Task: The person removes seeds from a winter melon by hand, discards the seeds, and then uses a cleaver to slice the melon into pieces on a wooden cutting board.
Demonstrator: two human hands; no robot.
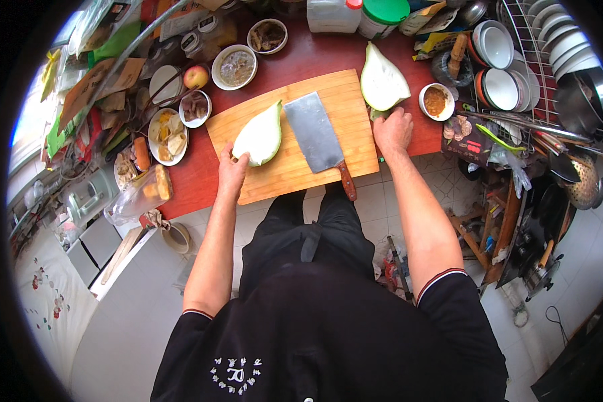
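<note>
On the wooden cutting board (267, 186) lies a halved pale green gourd (259, 134), its white cut face upward. My left hand (231, 173) touches its lower end with thumb and fingers. Beside it rests a cleaver (315, 133) with a wooden handle, blade flat on the board and handle past the near edge. The other gourd half (382, 78) lies on the red table right of the board, cut face up. My right hand (394, 131) is just below it, fingers curled by a small greenish piece (379, 114); whether it grips that piece is hidden.
Bowls of food (234, 67), an apple (196, 77) and a plate (168, 136) crowd the left side of the red table (296, 55). At right stand a sauce bowl (436, 102), a stone mortar (451, 68) and stacked bowls (500, 89). A green-lidded tub (385, 12) stands behind.
</note>
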